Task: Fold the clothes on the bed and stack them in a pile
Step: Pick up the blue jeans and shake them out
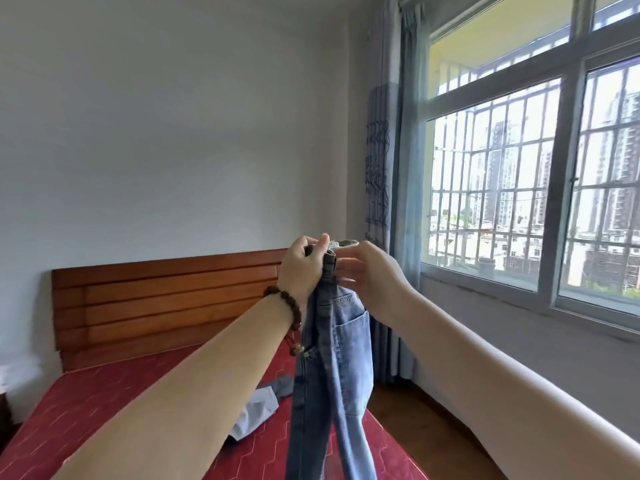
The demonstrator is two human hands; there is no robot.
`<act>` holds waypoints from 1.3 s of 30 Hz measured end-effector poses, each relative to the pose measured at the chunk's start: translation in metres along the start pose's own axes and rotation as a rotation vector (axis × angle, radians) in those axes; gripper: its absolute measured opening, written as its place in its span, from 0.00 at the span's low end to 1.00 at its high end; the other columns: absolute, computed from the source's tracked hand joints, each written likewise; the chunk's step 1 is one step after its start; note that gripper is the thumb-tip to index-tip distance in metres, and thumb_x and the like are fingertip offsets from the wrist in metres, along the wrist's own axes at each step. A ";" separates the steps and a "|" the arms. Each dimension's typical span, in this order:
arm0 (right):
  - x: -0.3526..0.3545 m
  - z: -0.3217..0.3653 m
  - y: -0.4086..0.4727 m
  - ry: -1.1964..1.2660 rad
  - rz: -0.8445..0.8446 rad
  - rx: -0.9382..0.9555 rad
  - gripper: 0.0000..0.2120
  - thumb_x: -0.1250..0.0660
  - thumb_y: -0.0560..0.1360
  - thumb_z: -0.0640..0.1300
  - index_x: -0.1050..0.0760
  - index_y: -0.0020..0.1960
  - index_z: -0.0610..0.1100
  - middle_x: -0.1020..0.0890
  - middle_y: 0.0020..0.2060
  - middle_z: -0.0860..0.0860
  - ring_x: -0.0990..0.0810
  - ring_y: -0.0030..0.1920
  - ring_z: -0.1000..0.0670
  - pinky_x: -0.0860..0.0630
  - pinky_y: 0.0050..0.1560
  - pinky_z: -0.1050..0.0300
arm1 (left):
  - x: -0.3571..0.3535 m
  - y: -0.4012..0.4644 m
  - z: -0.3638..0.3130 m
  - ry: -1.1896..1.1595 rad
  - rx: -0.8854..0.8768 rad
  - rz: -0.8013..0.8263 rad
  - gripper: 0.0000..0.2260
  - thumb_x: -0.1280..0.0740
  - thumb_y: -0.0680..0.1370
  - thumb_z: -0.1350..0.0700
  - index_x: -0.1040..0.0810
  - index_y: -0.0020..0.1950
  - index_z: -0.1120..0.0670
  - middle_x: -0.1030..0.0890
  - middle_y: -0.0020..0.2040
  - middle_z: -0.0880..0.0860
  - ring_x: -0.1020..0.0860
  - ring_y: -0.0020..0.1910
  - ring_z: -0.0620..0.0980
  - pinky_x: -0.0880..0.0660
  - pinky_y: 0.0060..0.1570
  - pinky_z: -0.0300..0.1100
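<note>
The left hand [304,268] grips the jeans [332,358] by the waistband, hanging above the bed [104,410]; the right hand [367,268] touches it, fingers loose. One weak grip may drop them.

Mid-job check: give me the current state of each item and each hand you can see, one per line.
Jeans: held up by the waistband, legs hanging, not folded.
Left hand: grips the waistband.
Right hand: at the waistband, fingers loosely curled; grip unclear.
Grey garment: lying crumpled on the bed, unfolded.
Bed: red cover, no pile visible.
Curtain: drawn aside.
Window: looks closed.
</note>
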State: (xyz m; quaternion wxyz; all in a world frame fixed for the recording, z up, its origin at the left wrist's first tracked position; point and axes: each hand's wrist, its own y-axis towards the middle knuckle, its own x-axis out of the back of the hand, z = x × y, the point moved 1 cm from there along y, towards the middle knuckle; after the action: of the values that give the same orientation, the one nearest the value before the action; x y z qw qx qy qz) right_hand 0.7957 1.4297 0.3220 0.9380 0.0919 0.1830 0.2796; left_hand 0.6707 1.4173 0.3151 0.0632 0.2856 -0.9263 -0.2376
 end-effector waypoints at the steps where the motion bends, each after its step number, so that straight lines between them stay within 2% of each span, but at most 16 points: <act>1: 0.002 0.007 -0.002 0.047 0.044 -0.041 0.12 0.44 0.76 0.38 0.23 0.46 0.36 0.20 0.37 0.41 0.23 0.38 0.44 0.27 0.48 0.52 | 0.000 -0.003 -0.003 -0.078 0.040 0.064 0.21 0.28 0.68 0.38 0.25 0.46 0.54 0.19 0.45 0.56 0.19 0.47 0.58 0.21 0.53 0.58; 3: 0.008 0.019 -0.003 0.065 0.107 -0.088 0.14 0.46 0.78 0.40 0.24 0.48 0.34 0.21 0.39 0.41 0.23 0.39 0.45 0.27 0.49 0.52 | 0.001 -0.006 -0.005 -0.081 0.061 0.160 0.28 0.23 0.59 0.36 0.25 0.49 0.52 0.18 0.48 0.57 0.19 0.48 0.57 0.21 0.52 0.59; 5: 0.013 0.024 -0.002 -0.001 0.123 -0.088 0.15 0.44 0.78 0.40 0.22 0.52 0.33 0.20 0.43 0.40 0.21 0.43 0.44 0.24 0.52 0.51 | 0.000 -0.006 -0.005 -0.006 -0.018 0.185 0.23 0.20 0.62 0.47 0.26 0.49 0.53 0.19 0.49 0.59 0.20 0.47 0.57 0.21 0.53 0.59; 7: 0.023 0.027 0.002 -0.284 0.073 0.067 0.13 0.40 0.79 0.41 0.20 0.56 0.37 0.17 0.50 0.42 0.19 0.51 0.44 0.24 0.61 0.49 | 0.001 -0.003 -0.007 0.033 -0.099 0.134 0.14 0.22 0.68 0.58 0.24 0.47 0.54 0.19 0.47 0.60 0.21 0.46 0.55 0.22 0.54 0.59; 9: 0.042 0.035 0.007 -0.713 -0.075 0.329 0.14 0.33 0.77 0.46 0.23 0.62 0.46 0.21 0.61 0.47 0.22 0.58 0.49 0.25 0.63 0.51 | 0.006 0.000 -0.012 0.043 -0.149 0.071 0.10 0.23 0.69 0.60 0.23 0.45 0.55 0.18 0.46 0.59 0.21 0.45 0.54 0.21 0.52 0.56; 12: 0.083 0.044 0.016 -0.777 -0.256 0.320 0.43 0.25 0.67 0.55 0.42 0.76 0.52 0.39 0.75 0.51 0.36 0.72 0.48 0.36 0.69 0.50 | 0.016 0.004 -0.024 -0.008 -0.205 0.103 0.10 0.22 0.67 0.59 0.22 0.41 0.53 0.18 0.40 0.52 0.20 0.41 0.48 0.20 0.46 0.47; 14: 0.108 0.041 0.021 -0.550 -0.127 0.094 0.50 0.25 0.65 0.55 0.49 0.78 0.51 0.42 0.76 0.49 0.38 0.74 0.45 0.38 0.71 0.44 | 0.022 0.005 -0.033 -0.040 -0.232 0.162 0.10 0.22 0.66 0.59 0.22 0.39 0.51 0.19 0.39 0.51 0.21 0.41 0.49 0.21 0.46 0.47; 17: 0.117 0.034 0.023 -0.201 0.191 -0.081 0.27 0.26 0.68 0.45 0.26 0.65 0.40 0.23 0.64 0.39 0.20 0.60 0.43 0.22 0.57 0.46 | 0.025 0.005 -0.043 -0.030 -0.260 0.199 0.10 0.21 0.62 0.54 0.20 0.37 0.48 0.18 0.38 0.50 0.21 0.41 0.49 0.21 0.45 0.47; 20: 0.108 0.032 0.028 -0.149 0.180 0.080 0.13 0.24 0.65 0.42 0.16 0.49 0.42 0.16 0.52 0.41 0.16 0.51 0.43 0.19 0.45 0.53 | 0.030 0.008 -0.047 -0.001 -0.275 0.106 0.11 0.21 0.65 0.56 0.21 0.40 0.48 0.18 0.42 0.52 0.20 0.42 0.51 0.21 0.48 0.49; 22: 0.100 0.035 0.030 -0.115 0.167 0.155 0.14 0.23 0.63 0.42 0.16 0.48 0.43 0.15 0.50 0.41 0.16 0.50 0.43 0.19 0.44 0.53 | 0.039 0.008 -0.045 -0.016 -0.224 0.074 0.15 0.23 0.67 0.53 0.24 0.50 0.47 0.18 0.48 0.53 0.20 0.45 0.50 0.21 0.48 0.47; 25: 0.092 0.035 0.033 -0.073 0.177 0.170 0.13 0.22 0.63 0.41 0.15 0.47 0.42 0.15 0.50 0.41 0.16 0.50 0.43 0.19 0.43 0.52 | 0.051 -0.005 -0.024 -0.162 0.043 0.272 0.24 0.27 0.67 0.50 0.25 0.61 0.52 0.18 0.57 0.55 0.19 0.53 0.52 0.22 0.51 0.47; 27: 0.087 0.030 0.034 -0.072 0.179 0.173 0.12 0.23 0.64 0.41 0.15 0.47 0.42 0.15 0.49 0.41 0.16 0.50 0.42 0.19 0.43 0.52 | 0.051 -0.016 -0.009 -0.190 0.165 0.342 0.24 0.27 0.67 0.53 0.23 0.61 0.58 0.18 0.57 0.58 0.19 0.55 0.56 0.22 0.55 0.49; 31: 0.100 0.023 0.039 -0.004 0.245 0.127 0.10 0.25 0.67 0.44 0.16 0.49 0.44 0.16 0.50 0.41 0.16 0.50 0.42 0.19 0.45 0.51 | 0.048 -0.016 -0.005 -0.253 0.157 0.224 0.21 0.27 0.69 0.54 0.21 0.59 0.62 0.17 0.55 0.60 0.19 0.54 0.59 0.23 0.56 0.52; 34: 0.112 0.011 0.035 -0.127 0.421 -0.051 0.21 0.23 0.66 0.45 0.22 0.57 0.42 0.17 0.54 0.42 0.17 0.54 0.42 0.19 0.49 0.51 | 0.048 -0.013 -0.007 -0.269 0.140 0.152 0.20 0.27 0.68 0.55 0.21 0.57 0.63 0.16 0.53 0.60 0.18 0.52 0.59 0.22 0.53 0.51; 36: 0.115 0.000 0.034 -0.203 0.404 -0.081 0.26 0.21 0.64 0.43 0.23 0.59 0.39 0.17 0.55 0.41 0.18 0.55 0.41 0.19 0.49 0.50 | 0.049 -0.012 -0.005 -0.240 0.143 0.116 0.19 0.26 0.68 0.55 0.20 0.55 0.62 0.16 0.51 0.60 0.17 0.51 0.58 0.21 0.52 0.51; 39: 0.111 -0.003 0.030 -0.159 0.329 -0.002 0.21 0.24 0.65 0.41 0.20 0.58 0.39 0.17 0.54 0.40 0.17 0.54 0.41 0.19 0.48 0.49 | 0.051 -0.015 -0.008 -0.213 0.117 0.117 0.18 0.25 0.67 0.54 0.19 0.54 0.62 0.15 0.50 0.59 0.17 0.49 0.56 0.19 0.46 0.47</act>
State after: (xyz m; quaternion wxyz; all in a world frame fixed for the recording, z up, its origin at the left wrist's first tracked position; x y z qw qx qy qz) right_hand 0.8657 1.5163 0.2952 0.8913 0.1415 0.0905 0.4212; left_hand 0.6380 1.3751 0.3138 -0.0387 0.2074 -0.9551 -0.2082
